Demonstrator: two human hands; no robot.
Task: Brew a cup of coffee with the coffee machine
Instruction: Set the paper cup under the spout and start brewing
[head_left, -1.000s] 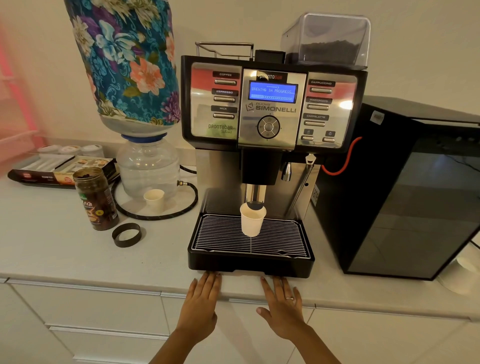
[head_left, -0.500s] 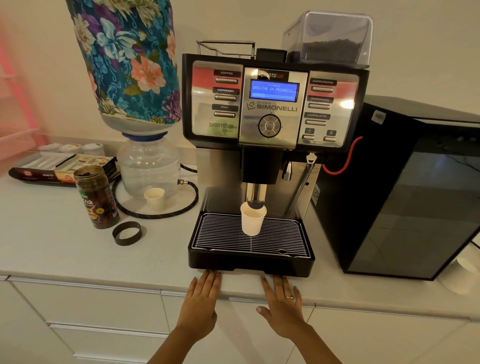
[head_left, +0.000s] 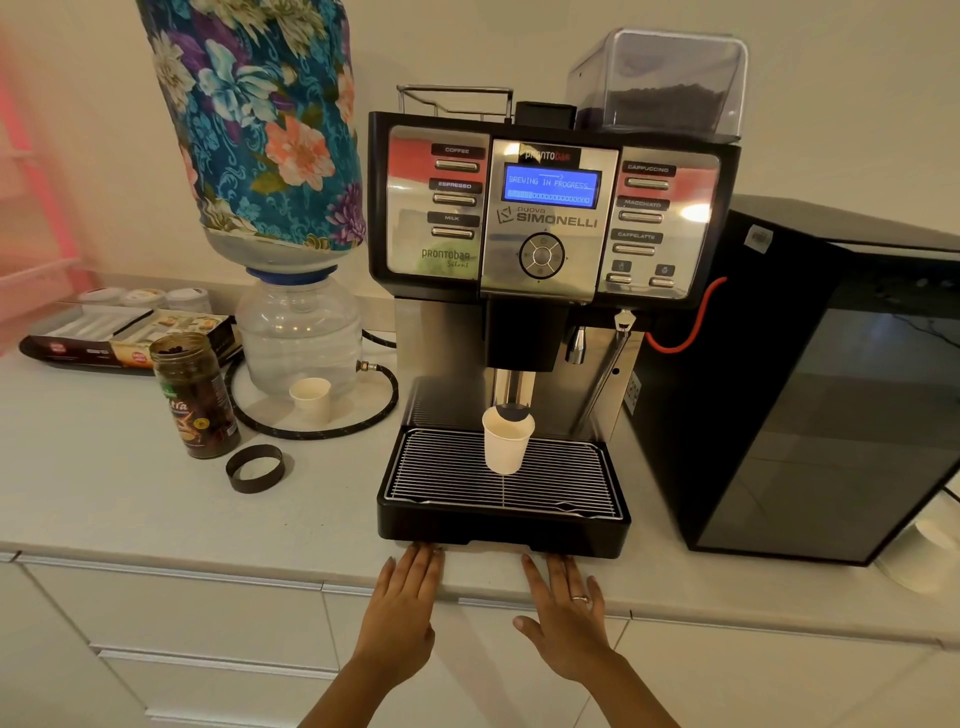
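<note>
Under the spout (head_left: 513, 395) sits my cup (head_left: 506, 440). Both hands, left (head_left: 402, 608) and right (head_left: 566, 616), lie flat, holding nothing. I should wait, hands off, till the screen (head_left: 550, 187) stops.

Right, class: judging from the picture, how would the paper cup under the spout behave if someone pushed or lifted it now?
The paper cup looks thin and light, so a squeeze would probably dent it. Tall and narrow-based on the wire grate, it may tip if nudged.

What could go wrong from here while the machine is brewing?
The paper cup stands light and unheld on the drip grate under the spout; a bump could shift it off the stream. Both hands, left hand and right hand, lie flat near the tray's front and might nudge it.
</note>
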